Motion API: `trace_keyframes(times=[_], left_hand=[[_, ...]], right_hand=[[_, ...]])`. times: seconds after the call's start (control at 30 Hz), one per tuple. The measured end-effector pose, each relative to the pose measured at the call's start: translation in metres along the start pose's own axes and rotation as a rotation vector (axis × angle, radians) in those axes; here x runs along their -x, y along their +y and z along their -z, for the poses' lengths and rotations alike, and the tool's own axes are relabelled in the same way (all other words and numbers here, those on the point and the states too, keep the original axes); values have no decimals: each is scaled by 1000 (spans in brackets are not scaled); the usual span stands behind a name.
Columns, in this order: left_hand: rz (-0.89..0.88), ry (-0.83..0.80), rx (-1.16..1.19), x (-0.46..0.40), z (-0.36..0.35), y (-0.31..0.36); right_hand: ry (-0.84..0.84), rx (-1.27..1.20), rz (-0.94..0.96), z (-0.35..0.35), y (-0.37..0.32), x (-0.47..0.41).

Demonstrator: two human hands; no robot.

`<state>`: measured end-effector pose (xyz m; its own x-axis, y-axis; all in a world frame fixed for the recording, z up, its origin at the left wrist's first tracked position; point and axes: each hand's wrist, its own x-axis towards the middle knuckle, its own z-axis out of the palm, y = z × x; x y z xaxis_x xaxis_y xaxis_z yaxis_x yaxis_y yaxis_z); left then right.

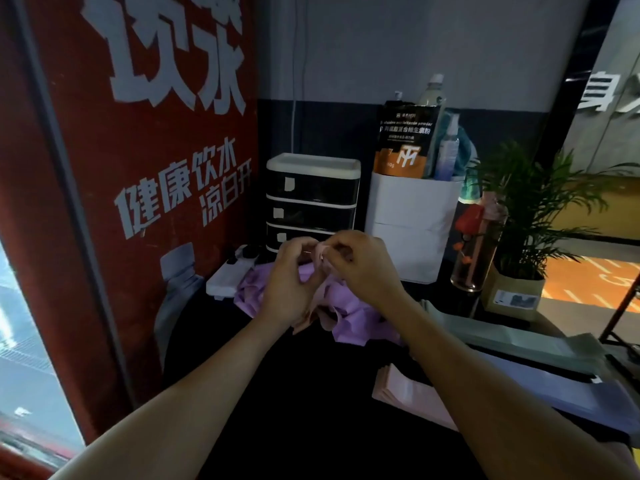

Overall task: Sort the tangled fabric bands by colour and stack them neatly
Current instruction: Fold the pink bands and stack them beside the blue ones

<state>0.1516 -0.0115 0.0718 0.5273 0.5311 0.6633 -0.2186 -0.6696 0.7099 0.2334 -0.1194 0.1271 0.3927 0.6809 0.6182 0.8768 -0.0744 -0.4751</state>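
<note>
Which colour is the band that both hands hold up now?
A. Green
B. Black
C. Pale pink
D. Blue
C: the left hand and the right hand pinch a pale pink band above the purple pile.

I count two hands: my left hand (289,271) and my right hand (360,268), both pinching one pink band (320,261). Under them lies one tangle of purple bands (349,306); how many it holds I cannot tell. Nearer me, right of my right hand, sit three flat stacks: pink stack (405,389), lilac stack (568,393), grey-green stack (512,336). Beyond the hands: one drawer unit (311,199) with three drawers.
</note>
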Motion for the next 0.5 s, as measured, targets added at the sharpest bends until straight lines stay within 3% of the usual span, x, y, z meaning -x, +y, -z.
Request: trace_keyframes(times=[0.2, 0.5], left_hand=[[49, -120, -99, -3, 12, 4], [241, -110, -44, 22, 33, -19]], right_hand=[[172, -119, -23, 13, -1, -8], [262, -163, -63, 7, 7, -14]])
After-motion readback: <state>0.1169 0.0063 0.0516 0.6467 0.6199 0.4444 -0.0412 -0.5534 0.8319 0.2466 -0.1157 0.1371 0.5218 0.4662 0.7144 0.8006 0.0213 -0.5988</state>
